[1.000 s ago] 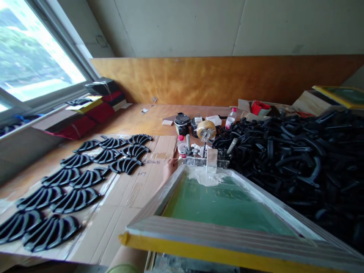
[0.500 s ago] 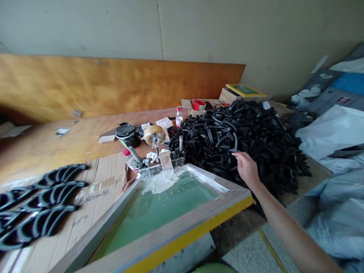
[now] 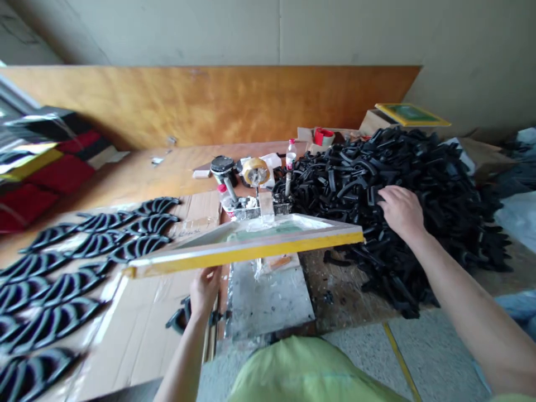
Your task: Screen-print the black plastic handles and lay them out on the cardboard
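Note:
A screen-printing frame (image 3: 247, 254) with a yellow front edge and a green mesh is tilted up over a grey, stained base plate (image 3: 272, 301). My left hand (image 3: 205, 287) is below the frame's front edge, its fingertips partly hidden. Beside that wrist, a curved black part (image 3: 179, 317) shows on the cardboard. My right hand (image 3: 402, 211) is at the heap of black plastic parts (image 3: 452, 195), fingers bent and pressed around a black plastic part (image 3: 372, 195) at the heap's near side.
Rows of curved black parts (image 3: 84, 285) lie on cardboard (image 3: 138, 312) at left. Behind the frame stand a black tub (image 3: 223, 167), a tape roll (image 3: 255, 172) and a plastic bottle (image 3: 291, 155). Red and black boxes (image 3: 54, 167) sit far left.
My view has turned left and lowered. The frame now appears edge-on, with the base plate showing under it. My left hand has come into fuller view; my right hand remains at the heap.

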`<state>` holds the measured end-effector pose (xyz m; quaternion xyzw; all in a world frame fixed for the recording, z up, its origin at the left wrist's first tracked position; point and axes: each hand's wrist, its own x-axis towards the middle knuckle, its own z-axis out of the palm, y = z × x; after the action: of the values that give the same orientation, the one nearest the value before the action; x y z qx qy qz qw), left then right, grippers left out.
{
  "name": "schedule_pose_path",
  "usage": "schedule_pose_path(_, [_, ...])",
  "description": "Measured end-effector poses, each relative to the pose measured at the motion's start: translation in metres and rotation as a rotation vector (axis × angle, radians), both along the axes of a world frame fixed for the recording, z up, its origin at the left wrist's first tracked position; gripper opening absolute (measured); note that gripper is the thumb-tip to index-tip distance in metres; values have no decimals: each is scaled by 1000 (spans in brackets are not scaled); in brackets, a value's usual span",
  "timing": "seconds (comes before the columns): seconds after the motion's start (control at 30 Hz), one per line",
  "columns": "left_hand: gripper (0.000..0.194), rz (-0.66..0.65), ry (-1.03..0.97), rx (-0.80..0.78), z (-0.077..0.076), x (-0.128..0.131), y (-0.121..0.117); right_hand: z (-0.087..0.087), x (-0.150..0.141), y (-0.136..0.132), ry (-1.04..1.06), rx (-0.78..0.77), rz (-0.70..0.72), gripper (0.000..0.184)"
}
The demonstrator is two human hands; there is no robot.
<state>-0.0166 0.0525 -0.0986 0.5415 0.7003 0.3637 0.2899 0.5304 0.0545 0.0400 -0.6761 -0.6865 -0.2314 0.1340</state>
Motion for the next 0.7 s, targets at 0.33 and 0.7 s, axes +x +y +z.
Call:
schedule_pose_path(0.33, [28, 131, -704, 373, 98, 50, 9, -145, -242, -22, 498, -343, 514, 19])
schedule_pose_path(0.7, [27, 36, -766, 372, 124, 52, 13, -164, -273, -11, 449, -317, 431, 36])
